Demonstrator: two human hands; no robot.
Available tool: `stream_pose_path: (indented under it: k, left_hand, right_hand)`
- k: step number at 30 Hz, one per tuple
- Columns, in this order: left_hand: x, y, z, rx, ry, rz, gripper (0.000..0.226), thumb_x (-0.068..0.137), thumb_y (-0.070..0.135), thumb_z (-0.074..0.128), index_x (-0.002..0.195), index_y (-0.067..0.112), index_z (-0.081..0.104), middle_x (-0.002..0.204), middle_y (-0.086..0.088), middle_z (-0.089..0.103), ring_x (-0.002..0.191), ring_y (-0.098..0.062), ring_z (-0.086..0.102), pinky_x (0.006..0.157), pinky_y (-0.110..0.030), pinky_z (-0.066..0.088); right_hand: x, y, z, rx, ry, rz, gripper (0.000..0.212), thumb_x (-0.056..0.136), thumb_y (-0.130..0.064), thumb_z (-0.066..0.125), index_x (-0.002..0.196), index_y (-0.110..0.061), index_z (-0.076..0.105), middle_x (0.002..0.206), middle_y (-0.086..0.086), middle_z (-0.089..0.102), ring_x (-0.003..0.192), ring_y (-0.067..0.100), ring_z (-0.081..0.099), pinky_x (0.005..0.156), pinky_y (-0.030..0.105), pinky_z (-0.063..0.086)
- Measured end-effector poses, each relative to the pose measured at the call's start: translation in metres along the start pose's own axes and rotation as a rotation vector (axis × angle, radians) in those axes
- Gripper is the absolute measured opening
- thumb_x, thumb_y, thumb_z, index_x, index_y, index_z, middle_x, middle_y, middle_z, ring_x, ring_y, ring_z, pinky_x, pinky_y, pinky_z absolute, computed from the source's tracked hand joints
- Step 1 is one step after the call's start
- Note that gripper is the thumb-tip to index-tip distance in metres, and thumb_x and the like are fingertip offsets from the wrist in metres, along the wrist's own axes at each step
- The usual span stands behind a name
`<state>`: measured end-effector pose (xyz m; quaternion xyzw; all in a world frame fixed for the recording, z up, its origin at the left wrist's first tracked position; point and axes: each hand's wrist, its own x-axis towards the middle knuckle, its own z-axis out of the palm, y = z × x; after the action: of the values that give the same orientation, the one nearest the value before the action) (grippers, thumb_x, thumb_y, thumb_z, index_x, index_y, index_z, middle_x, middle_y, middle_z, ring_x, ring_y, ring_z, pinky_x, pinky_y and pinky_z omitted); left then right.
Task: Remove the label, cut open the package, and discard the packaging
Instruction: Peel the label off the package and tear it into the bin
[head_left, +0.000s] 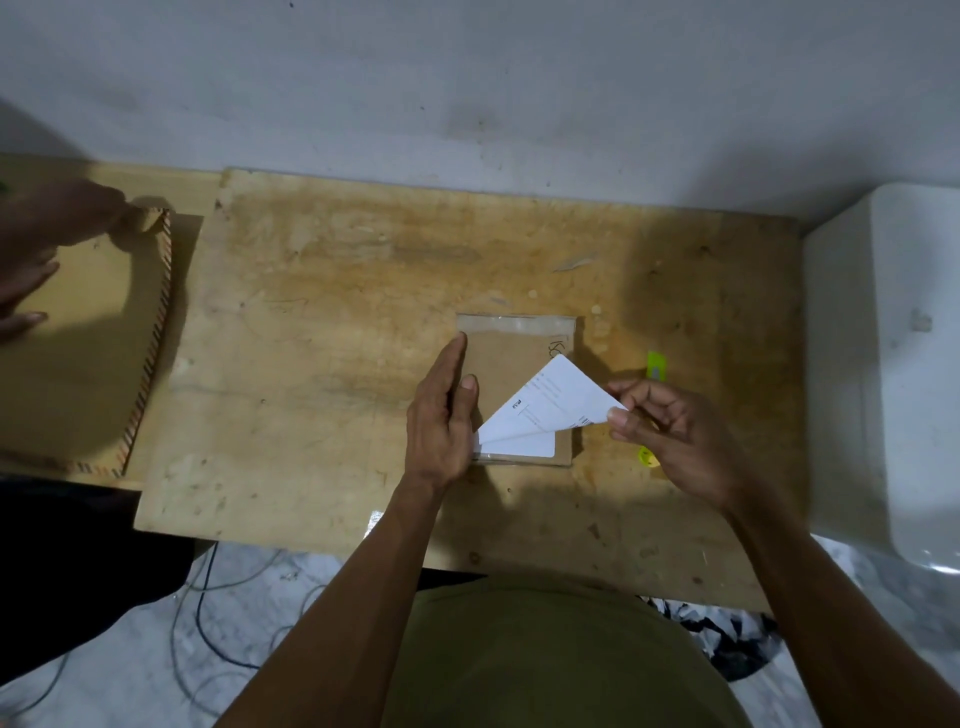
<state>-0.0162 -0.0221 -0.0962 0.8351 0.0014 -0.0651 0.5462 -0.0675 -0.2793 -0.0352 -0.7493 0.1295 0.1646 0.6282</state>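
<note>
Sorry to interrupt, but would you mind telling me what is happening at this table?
A person is peeling the white label off a flat brown package on the wooden table. The left hand presses the package down; the right hand pinches the label's lifted corner. The label is partly attached. A yellow-green cutter lies beside the package, untouched.

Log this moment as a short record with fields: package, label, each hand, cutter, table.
package: flat brown package, lying on the table
label: white label, partly peeled, one corner lifted, lower left part on the package
left hand: left hand pressing the package's left edge, fingers straight
right hand: right hand pinching the lifted label corner
cutter: yellow-green cutter, right of the package, partly hidden by the right hand
table: worn wooden table
</note>
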Motion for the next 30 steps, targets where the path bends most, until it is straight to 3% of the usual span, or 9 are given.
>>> stream_pose_path:
  k: [5,10,14,18,21,26,30]
  left_hand:
    - [0.000,0.002,-0.001,0.019,0.001,0.019,0.048,0.104,0.028,0.045,0.151,0.022,0.040,0.154,0.005,0.045,0.141,-0.012,0.043,0.109,-0.048,0.044]
    - [-0.001,0.005,-0.004,0.056,-0.010,0.054,0.048,0.104,0.025,0.044,0.151,0.017,0.040,0.154,0.003,0.044,0.142,-0.013,0.042,0.111,-0.044,0.043]
    - [0.000,0.006,-0.003,0.086,-0.015,0.047,0.049,0.104,0.027,0.044,0.151,0.015,0.039,0.155,-0.001,0.044,0.142,-0.013,0.042,0.111,-0.044,0.042]
    - [0.000,0.005,-0.002,0.147,-0.020,0.065,0.050,0.104,0.028,0.042,0.152,0.014,0.038,0.155,-0.003,0.044,0.142,-0.016,0.042,0.112,-0.046,0.041]
    - [-0.001,0.010,-0.002,0.204,-0.029,0.050,0.051,0.105,0.031,0.039,0.153,0.014,0.035,0.157,-0.004,0.041,0.143,-0.020,0.039,0.114,-0.047,0.038]
    - [-0.001,0.016,0.000,0.295,-0.029,0.047,0.054,0.104,0.034,0.035,0.153,0.011,0.033,0.156,-0.013,0.036,0.144,-0.025,0.034,0.116,-0.041,0.034]
    - [-0.001,0.021,-0.004,0.328,-0.043,0.027,0.056,0.103,0.040,0.032,0.153,0.015,0.032,0.159,-0.015,0.028,0.145,-0.025,0.029,0.115,-0.033,0.029]
  right_hand:
    - [-0.001,0.001,0.001,0.109,0.017,0.014,0.012,0.081,-0.029,0.069,0.079,-0.017,0.067,0.111,-0.001,0.071,0.106,0.022,0.068,0.089,0.053,0.057]
    - [0.000,0.008,-0.010,0.261,0.120,0.099,0.044,0.060,-0.062,0.082,0.075,-0.024,0.066,0.087,-0.009,0.070,0.090,0.010,0.067,0.082,0.037,0.059]
    - [-0.001,-0.005,-0.049,0.246,0.309,0.079,0.037,0.065,-0.053,0.076,0.078,-0.020,0.064,0.083,-0.005,0.072,0.080,0.009,0.069,0.072,0.023,0.061]
    - [0.008,-0.024,-0.054,0.186,0.312,0.030,0.024,0.080,-0.033,0.068,0.083,-0.012,0.059,0.080,-0.007,0.075,0.087,0.011,0.068,0.071,0.024,0.060]
    - [0.013,-0.041,-0.043,0.177,0.301,-0.020,0.016,0.089,-0.027,0.065,0.080,-0.016,0.058,0.079,-0.010,0.074,0.084,0.006,0.068,0.070,0.024,0.057]
    - [0.012,-0.065,-0.027,0.234,0.257,-0.068,0.020,0.080,-0.036,0.067,0.081,-0.017,0.060,0.084,-0.003,0.073,0.089,0.015,0.066,0.078,0.039,0.054]
    - [0.009,-0.075,-0.019,0.284,0.181,-0.053,0.019,0.081,-0.033,0.066,0.079,-0.017,0.057,0.086,-0.002,0.076,0.092,0.015,0.070,0.080,0.039,0.054]
